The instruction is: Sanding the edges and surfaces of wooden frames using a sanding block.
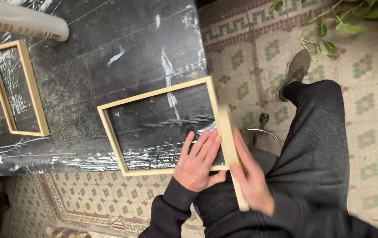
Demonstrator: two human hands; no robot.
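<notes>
- Head view: black plastic-covered tabletop (87, 57) fills the upper left of the frame, with patterned floor tiles (365, 66) to the right and below.
- Your wooden frame (160, 128) lies flat at the table's lower right corner, and its right side overhangs the edge a little.
- Your left hand (197, 161) is flat inside the frame's lower right corner, fingers together and extended, pressing down.
- Your right hand (253, 176) is blurred; it seems to close around a loose wooden strip (232, 158) lying against the frame's right rail, though I can't tell the exact finger grip.
- Judging by the thin pale wood, it's light and stiff but could flex at the corner joints; hold it by the rails near a corner.
- Second, narrower frame (16, 88) sits at left, a white tube (21, 22) at upper left, both well apart.
- Your knee (317, 132) and a metal stool rim (259, 132) crowd the right side.
</notes>
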